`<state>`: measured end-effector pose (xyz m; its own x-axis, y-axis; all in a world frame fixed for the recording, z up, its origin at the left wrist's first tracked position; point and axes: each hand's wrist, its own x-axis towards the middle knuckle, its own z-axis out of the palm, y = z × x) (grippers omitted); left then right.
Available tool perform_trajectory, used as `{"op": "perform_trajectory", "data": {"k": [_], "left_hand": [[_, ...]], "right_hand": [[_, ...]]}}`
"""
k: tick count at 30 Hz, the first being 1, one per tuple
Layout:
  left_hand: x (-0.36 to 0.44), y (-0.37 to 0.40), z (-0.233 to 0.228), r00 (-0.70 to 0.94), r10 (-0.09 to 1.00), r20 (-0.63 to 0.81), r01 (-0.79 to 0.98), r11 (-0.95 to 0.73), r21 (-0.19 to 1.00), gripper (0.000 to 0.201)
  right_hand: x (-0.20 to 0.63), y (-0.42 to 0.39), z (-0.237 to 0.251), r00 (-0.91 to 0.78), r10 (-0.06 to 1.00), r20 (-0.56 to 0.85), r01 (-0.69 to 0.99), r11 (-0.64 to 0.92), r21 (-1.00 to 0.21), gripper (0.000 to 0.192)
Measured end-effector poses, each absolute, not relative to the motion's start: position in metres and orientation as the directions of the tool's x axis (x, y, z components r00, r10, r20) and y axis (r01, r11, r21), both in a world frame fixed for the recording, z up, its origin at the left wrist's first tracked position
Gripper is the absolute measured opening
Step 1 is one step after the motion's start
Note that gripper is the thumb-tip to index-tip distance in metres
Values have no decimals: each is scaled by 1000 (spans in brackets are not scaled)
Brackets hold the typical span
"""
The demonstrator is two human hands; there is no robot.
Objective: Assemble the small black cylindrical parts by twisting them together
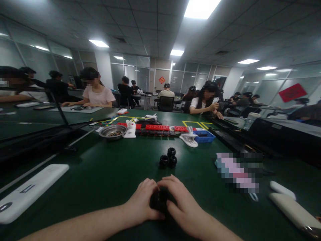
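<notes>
**Both hands closing on one black part**

The left hand [142, 201] and right hand [179, 204] are gripping a black part [158, 200] between them, low on the worktop [105, 174]. Three black rings [168, 158] are lying straight ahead, apart from both hands.

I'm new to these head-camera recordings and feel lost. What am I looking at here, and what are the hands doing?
The one picture comes from a camera worn on a person's head, looking forward and down. No machine: the left hand and right hand together clasp a small black part on a green table. Ahead lie three black rings, a metal bowl, a row of red blocks and a blue tray. Other people sit at tables behind.
</notes>
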<state>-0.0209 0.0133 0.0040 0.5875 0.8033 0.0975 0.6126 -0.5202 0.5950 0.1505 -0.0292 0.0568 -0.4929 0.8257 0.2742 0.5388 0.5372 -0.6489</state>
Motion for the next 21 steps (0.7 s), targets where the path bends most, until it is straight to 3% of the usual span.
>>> {"op": "perform_trajectory", "data": {"k": [7,10,14,21], "left_hand": [[-19,13,2,591,795,137,620,-556,554,39],[-19,11,7,591,800,101,628,-535,565,37],[-18,9,12,595,801,59,637,-515,574,36],[-18,11,9,593,801,84,646,-535,545,34]], "right_hand": [[145,-29,51,-377,885,273,704,465,-537,42],[144,-31,53,-456,854,250,652,512,-559,36],[144,-33,54,-548,786,286,556,598,-577,46],[144,-29,44,-311,888,338,744,449,-494,31]]}}
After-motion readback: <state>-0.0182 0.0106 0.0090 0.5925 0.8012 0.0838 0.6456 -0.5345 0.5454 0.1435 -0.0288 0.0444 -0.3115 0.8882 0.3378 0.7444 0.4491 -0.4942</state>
